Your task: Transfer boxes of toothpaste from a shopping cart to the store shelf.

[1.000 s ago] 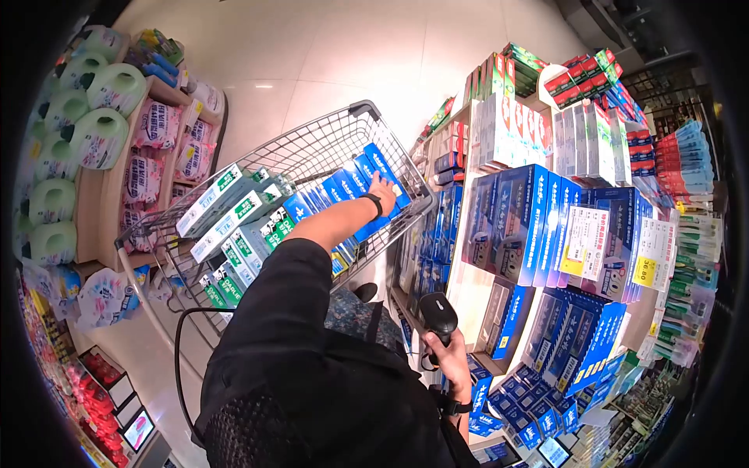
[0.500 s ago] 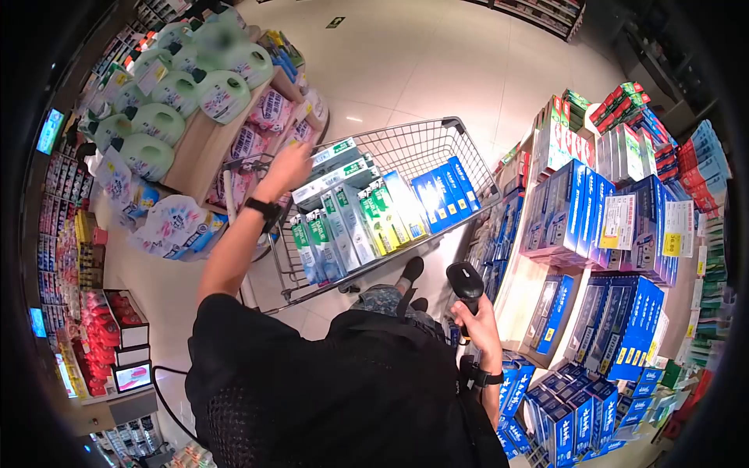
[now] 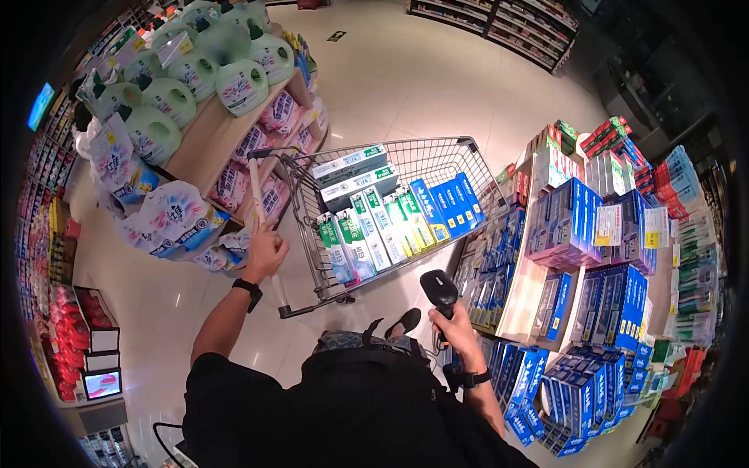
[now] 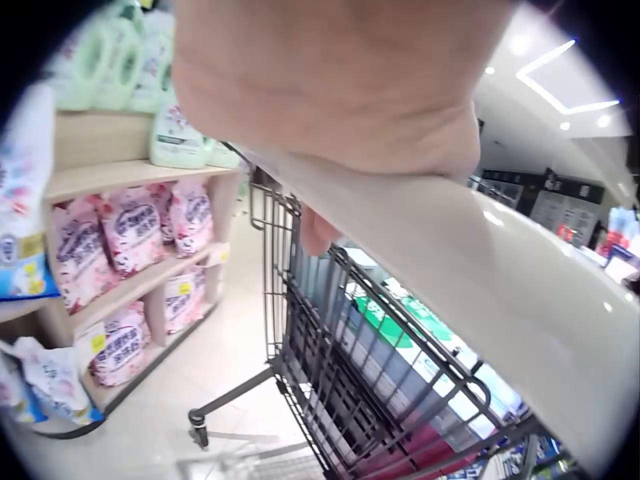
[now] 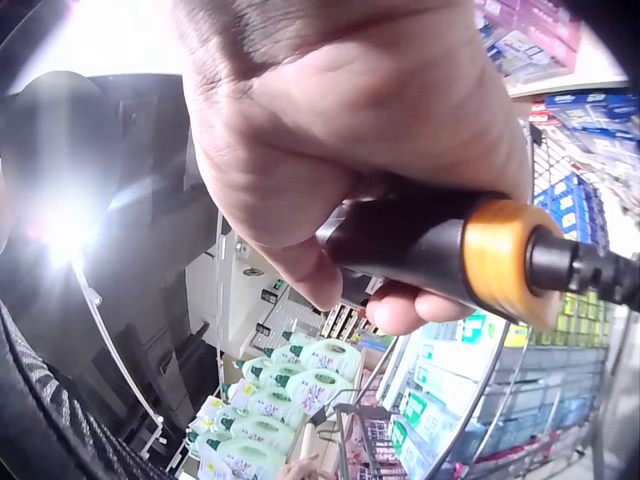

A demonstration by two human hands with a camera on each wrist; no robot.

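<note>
My left hand (image 3: 265,251) grips the pale handle bar (image 3: 258,204) of a wire shopping cart (image 3: 437,152); in the left wrist view the fingers (image 4: 318,230) curl under the bar (image 4: 470,270). The cart holds several green-and-white boxes (image 3: 363,226) and blue boxes (image 3: 452,204). My right hand (image 3: 456,326) holds a black barcode scanner (image 3: 441,293) upright beside my body; in the right wrist view the fingers (image 5: 300,270) wrap its black grip with an orange collar (image 5: 505,262).
Wooden shelves with green detergent jugs (image 3: 168,97) and pink refill bags (image 3: 253,144) stand left of the cart. A display of blue boxes (image 3: 585,234) fills the right, with more stacked low (image 3: 569,390). Open tiled floor (image 3: 437,86) lies beyond the cart.
My left hand left the boxes in the cart, swung over its left side and came back to grip the handle bar. The view has turned; the right hand still holds the scanner.
</note>
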